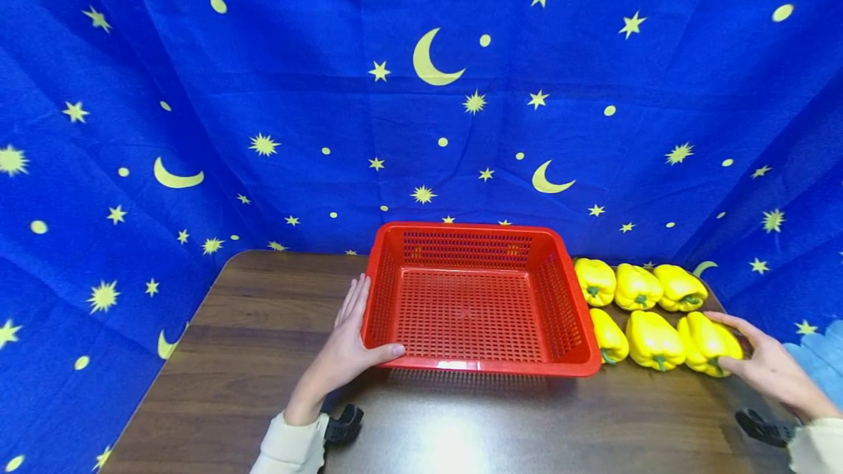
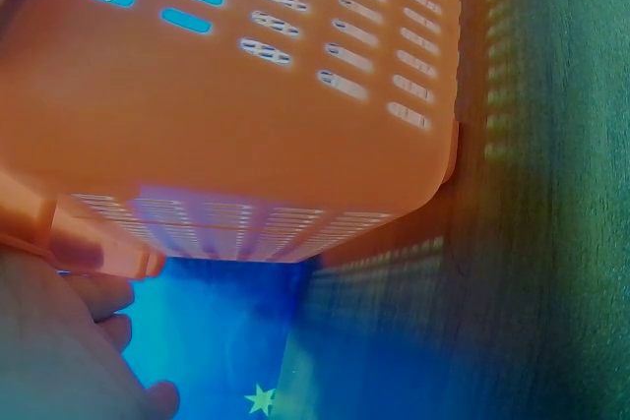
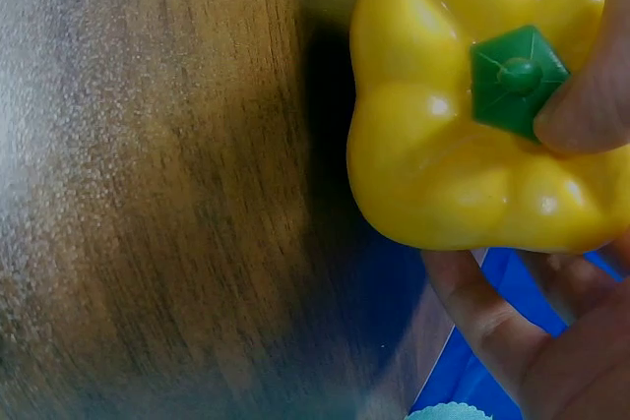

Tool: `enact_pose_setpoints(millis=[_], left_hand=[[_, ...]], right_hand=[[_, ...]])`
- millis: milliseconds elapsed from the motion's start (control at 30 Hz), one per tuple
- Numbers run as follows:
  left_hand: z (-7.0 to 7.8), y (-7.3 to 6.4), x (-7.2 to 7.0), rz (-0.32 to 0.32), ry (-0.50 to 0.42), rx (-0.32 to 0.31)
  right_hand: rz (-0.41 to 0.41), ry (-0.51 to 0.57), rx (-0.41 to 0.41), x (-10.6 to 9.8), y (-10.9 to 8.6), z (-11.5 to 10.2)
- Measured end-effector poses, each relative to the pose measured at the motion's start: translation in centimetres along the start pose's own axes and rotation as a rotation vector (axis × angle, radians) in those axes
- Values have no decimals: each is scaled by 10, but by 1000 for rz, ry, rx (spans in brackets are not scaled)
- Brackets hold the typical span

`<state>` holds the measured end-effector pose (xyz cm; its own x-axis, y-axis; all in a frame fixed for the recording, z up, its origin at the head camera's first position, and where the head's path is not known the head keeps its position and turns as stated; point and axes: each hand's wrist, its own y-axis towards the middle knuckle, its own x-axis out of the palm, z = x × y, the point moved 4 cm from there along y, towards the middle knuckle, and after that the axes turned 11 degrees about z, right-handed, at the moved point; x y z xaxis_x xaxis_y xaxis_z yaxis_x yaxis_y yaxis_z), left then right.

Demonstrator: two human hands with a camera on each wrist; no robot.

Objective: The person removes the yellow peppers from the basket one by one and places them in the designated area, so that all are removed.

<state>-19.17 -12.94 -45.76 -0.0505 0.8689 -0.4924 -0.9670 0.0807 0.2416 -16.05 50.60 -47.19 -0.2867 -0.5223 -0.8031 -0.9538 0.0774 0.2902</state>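
A red plastic basket (image 1: 481, 366) with slotted walls stands on the table, with nothing inside it. My left hand (image 1: 342, 353) holds its near left corner, thumb over the front rim and fingers along the outer left side. In the left wrist view the basket wall (image 2: 217, 135) fills the top, with part of the left hand (image 2: 59, 341) at the lower left. To the right of the basket, my right hand (image 1: 767, 364) grips the yellow bell pepper (image 1: 707, 342) at the near right end. Its thumb presses beside the green stem (image 3: 517, 76); fingers reach round the pepper's other side.
More yellow bell peppers lie in two short rows right of the basket, such as one in the near row (image 1: 654, 339) and one in the far row (image 1: 637, 285). A blue cloth (image 1: 316, 93) with moons and stars hangs behind the brown wooden table (image 1: 217, 386).
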Motion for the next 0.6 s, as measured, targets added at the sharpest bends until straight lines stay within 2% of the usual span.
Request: enact_pose_setpoints(millis=[367,600], left_hand=[[-2,1,1,-8,-1,-4],[-3,1,1,-10,-5,-10]], right_hand=[[19,15,-59,1,2,1],[-37,-77,-25,1,4,-2]])
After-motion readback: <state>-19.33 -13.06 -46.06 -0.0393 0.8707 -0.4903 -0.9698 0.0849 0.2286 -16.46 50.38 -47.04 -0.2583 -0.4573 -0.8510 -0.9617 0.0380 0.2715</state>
